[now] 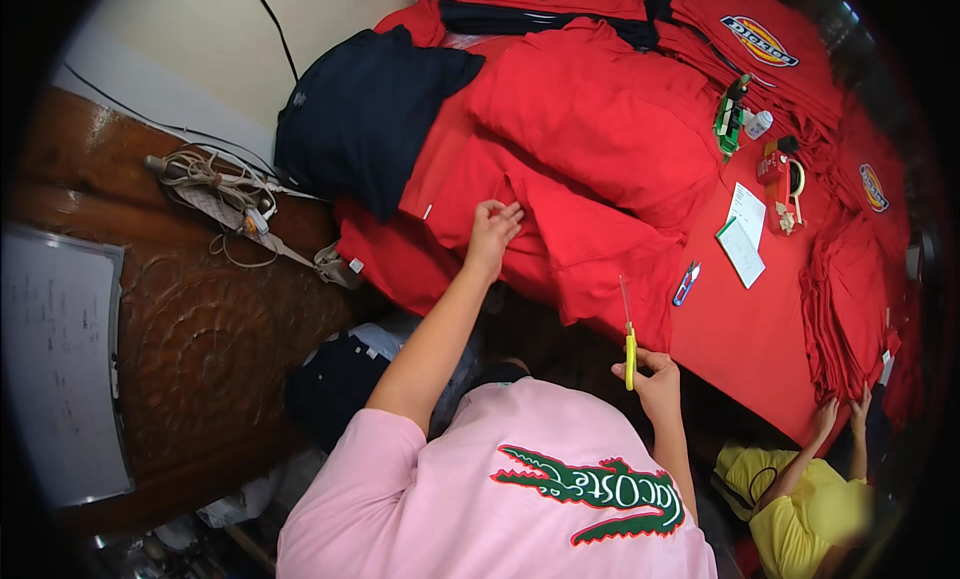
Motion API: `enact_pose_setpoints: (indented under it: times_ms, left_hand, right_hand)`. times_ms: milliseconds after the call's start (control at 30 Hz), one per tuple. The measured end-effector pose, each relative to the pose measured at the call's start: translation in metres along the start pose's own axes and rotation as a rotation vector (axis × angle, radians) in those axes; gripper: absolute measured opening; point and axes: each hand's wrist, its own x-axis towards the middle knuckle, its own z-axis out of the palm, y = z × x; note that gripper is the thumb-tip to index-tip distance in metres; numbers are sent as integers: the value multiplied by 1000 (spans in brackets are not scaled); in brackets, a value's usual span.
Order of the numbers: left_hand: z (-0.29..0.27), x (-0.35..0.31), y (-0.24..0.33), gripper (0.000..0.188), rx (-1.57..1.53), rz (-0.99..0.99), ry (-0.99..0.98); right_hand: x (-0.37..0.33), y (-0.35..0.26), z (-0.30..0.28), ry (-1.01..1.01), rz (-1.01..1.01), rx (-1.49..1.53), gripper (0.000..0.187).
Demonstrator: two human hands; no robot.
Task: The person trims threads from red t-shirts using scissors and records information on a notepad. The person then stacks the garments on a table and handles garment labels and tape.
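Observation:
My left hand [494,237] rests over a spread red shirt [560,209], fingers loosely bent and a little apart. Nothing shows in it. In my right hand [656,379] is a pair of scissors [630,357] with yellow handles, its thin blades pointing away from me toward the shirt's near edge. Heaped red fabric [600,109] lies just beyond my hands, and a navy garment [370,109] sits to its left. Blue thread snips [687,283] lie on the red tabletop to the right of the scissors.
Right of the heap lie a notepad [741,251], a red tape dispenser [775,174], a green tool [730,124] and a white bottle [759,124]. Folded red shirts [770,39] line the far right. A co-worker's hands [840,417] touch another stack. Tangled cords [215,179] hang left.

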Motion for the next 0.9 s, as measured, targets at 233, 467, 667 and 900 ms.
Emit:
enact_pose_setpoints:
  times_ms: [233,467,667,900]
  left_hand:
    - [39,-14,-20,32,67,18,-45]
    - [56,-46,23,55,62,-56,-150]
    - [82,-121,63,63,156,112,-187]
    - [74,-136,65,58,413,286,-176]
  right_hand:
    - [1,-43,0,-145,-43,80,34]
    - [11,-64,-4,-88,-175,7,26]
    - [14,-71,-7,33,-413,-213,30]
    - [22,-90,1,6,-555,-247,32]
